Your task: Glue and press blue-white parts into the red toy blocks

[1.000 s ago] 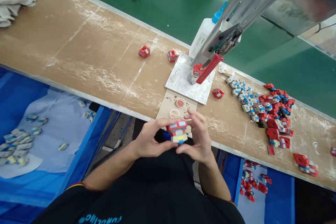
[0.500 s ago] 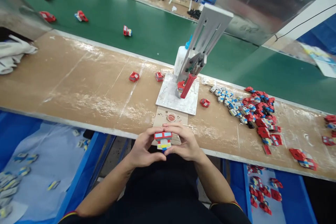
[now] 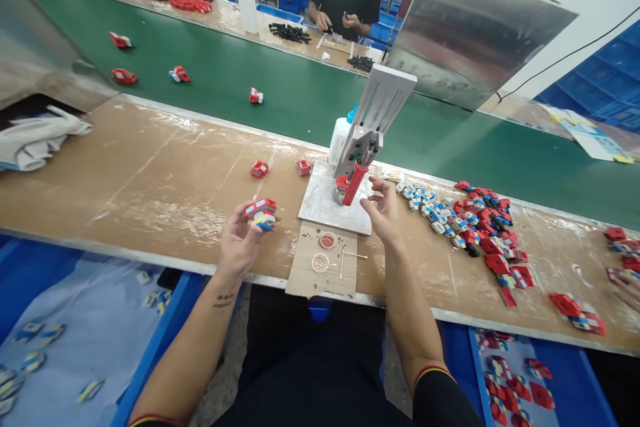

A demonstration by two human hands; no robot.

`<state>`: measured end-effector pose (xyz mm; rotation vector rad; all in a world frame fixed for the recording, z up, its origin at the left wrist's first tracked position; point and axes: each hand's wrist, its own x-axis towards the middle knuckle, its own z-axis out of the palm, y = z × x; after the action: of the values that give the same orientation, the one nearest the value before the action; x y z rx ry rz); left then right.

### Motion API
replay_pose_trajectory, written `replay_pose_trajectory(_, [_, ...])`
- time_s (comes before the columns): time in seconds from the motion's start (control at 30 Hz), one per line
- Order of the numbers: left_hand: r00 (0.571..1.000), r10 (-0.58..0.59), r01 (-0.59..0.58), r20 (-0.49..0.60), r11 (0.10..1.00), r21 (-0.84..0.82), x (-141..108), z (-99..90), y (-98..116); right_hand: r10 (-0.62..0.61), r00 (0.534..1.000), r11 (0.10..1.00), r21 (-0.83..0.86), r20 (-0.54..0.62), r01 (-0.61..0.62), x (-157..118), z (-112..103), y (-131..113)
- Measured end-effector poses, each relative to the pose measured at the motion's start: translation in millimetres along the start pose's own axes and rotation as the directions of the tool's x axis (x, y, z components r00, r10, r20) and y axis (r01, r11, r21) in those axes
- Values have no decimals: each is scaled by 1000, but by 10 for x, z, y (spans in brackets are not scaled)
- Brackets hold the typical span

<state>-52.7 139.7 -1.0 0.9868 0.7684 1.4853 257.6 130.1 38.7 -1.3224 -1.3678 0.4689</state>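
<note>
Red, white and blue, a toy vehicle piece (image 3: 262, 213) is clamped between the thumb and fingers of the left hand (image 3: 238, 243), above the brown worktop (image 3: 190, 173). The right hand (image 3: 384, 213), fingers apart, is just beside the red-handled toggle press (image 3: 355, 185), though whether a fingertip touches it I cannot quite tell. Before the press, a cardboard sheet (image 3: 300, 273) bears two small round dishes (image 3: 327, 241) and thin swabs (image 3: 356, 255).
</note>
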Motion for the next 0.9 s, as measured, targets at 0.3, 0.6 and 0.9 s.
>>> replay_pose_trajectory(0.3, [999, -51, 51, -2, 996, 66, -145, 7, -167, 96, 968, 987, 102, 230, -123, -8, 94, -318])
replay_pose_trajectory(0.6, [952, -119, 97, 283, 991, 90, 26, 182, -145, -226, 961, 902, 408, 162, 143, 334, -216, -1371])
replay_pose_trajectory(0.9, [955, -164, 139, 247, 983, 117, 44, 176, -349, -236, 972, 962, 141, -18, 236, 1015, -443, -1090])
